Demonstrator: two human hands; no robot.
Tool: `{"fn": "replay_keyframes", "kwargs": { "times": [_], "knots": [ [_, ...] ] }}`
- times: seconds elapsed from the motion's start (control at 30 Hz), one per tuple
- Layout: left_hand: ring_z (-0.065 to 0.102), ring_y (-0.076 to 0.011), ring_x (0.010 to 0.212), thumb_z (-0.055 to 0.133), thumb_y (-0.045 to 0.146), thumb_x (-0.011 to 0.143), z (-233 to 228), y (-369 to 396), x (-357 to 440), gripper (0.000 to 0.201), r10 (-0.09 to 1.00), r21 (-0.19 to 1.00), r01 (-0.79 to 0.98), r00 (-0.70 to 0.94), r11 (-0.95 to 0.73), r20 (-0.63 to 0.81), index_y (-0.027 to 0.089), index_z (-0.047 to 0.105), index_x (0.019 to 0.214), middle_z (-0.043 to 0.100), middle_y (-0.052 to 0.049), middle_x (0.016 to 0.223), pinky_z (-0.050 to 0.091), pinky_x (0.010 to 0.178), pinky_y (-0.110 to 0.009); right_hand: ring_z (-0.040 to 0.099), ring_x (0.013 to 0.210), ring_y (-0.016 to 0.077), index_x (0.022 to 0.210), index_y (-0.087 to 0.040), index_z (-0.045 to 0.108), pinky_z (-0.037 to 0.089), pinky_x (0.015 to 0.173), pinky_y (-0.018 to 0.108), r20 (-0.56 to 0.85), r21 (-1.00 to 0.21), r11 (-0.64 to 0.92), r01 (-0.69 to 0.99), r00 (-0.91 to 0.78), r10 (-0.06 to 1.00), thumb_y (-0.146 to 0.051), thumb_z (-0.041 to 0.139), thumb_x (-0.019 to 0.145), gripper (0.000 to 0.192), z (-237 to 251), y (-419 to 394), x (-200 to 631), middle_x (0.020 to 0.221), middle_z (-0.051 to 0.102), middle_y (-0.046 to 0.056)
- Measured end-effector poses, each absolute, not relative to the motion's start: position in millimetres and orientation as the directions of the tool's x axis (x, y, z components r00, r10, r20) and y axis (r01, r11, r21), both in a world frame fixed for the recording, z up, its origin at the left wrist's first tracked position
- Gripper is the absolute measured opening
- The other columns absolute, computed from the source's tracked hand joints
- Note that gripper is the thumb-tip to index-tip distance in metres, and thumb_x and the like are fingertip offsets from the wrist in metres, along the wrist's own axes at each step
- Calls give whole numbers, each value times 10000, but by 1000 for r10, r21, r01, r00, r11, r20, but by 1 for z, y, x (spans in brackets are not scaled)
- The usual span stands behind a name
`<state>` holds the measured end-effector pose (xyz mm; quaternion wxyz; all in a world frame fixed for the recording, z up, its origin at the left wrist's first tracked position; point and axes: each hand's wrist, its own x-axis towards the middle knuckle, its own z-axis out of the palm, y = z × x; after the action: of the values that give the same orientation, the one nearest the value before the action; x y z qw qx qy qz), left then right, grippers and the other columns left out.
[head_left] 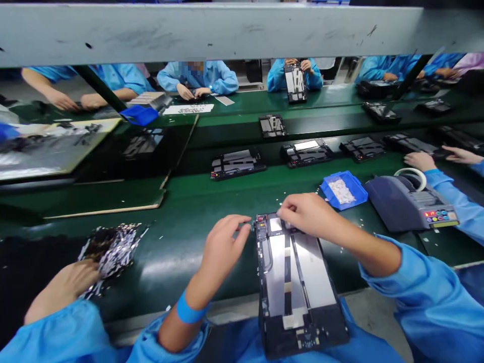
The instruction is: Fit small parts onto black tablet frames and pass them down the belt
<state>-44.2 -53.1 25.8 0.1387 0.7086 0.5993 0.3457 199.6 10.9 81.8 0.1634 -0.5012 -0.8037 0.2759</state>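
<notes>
An opened tablet (317, 272), its silver battery panels and circuit boards exposed, lies tilted in front of me with its near end over my lap. My right hand (304, 214) is at its top edge, thumb and fingers pinched together; whatever is between them is too small or hidden to name. Just left of the tablet's top left corner hovers my left hand (225, 244), a blue band on its wrist. Its fingers are curved, with a small gap between thumb and forefinger and nothing visible in them.
A blue tray (355, 196) of small white pieces stands beside a tape dispenser (393, 206). Several opened tablets (238, 164) line the bench. At left, a co-worker's hand (68, 285) touches a pile of shiny strips (117, 249). A metal beam (227, 33) crosses above; co-workers sit opposite.
</notes>
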Motion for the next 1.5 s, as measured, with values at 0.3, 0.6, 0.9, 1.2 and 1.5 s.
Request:
{"fn": "replay_keyframes", "kwargs": {
  "times": [0.3, 0.6, 0.9, 1.2, 1.5],
  "knots": [
    [682, -238, 972, 503, 206, 1029, 10, -58, -42, 295, 848, 309, 831, 311, -462, 430, 194, 699, 1249, 769, -88, 1117, 521, 856, -370, 638, 649, 174, 631, -216, 708, 360, 603, 271, -114, -429, 406, 807, -494, 862, -238, 627, 851, 235, 57, 34, 154, 681, 726, 39],
    [655, -245, 913, 512, 217, 1034, 7, -55, -42, 331, 827, 185, 855, 379, -485, 415, 215, 698, 1307, 770, -89, 1157, 480, 784, -379, 632, 633, 178, 654, -207, 729, 345, 591, 276, -102, -379, 393, 838, -460, 882, -240, 622, 848, 224, 57, 26, 153, 667, 720, 50],
    [642, -250, 923, 477, 209, 1027, 13, -56, -41, 369, 833, 153, 862, 399, -484, 384, 242, 709, 1312, 760, -108, 1178, 465, 737, -380, 641, 646, 180, 683, -205, 733, 337, 587, 279, -98, -376, 403, 834, -469, 878, -241, 605, 872, 231, 56, 25, 153, 689, 729, 46],
    [594, -246, 875, 502, 151, 984, 17, -51, -48, 408, 856, 136, 859, 453, -494, 247, 282, 690, 1321, 730, -95, 1096, 439, 712, -368, 646, 803, 181, 966, -185, 753, 413, 720, 275, 41, -372, 565, 736, -595, 802, -228, 563, 1000, 198, 41, 15, 173, 869, 735, 51],
    [694, -219, 1002, 453, 169, 942, 25, -32, -50, 410, 946, 658, 686, 295, -309, 137, 259, 746, 1213, 772, -50, 1112, 526, 877, -339, 564, 937, 210, 1230, -210, 723, 454, 756, 299, 129, -159, 847, 508, -839, 528, -154, 533, 1021, 288, 31, 3, 183, 1069, 687, 93]
  ]
}}
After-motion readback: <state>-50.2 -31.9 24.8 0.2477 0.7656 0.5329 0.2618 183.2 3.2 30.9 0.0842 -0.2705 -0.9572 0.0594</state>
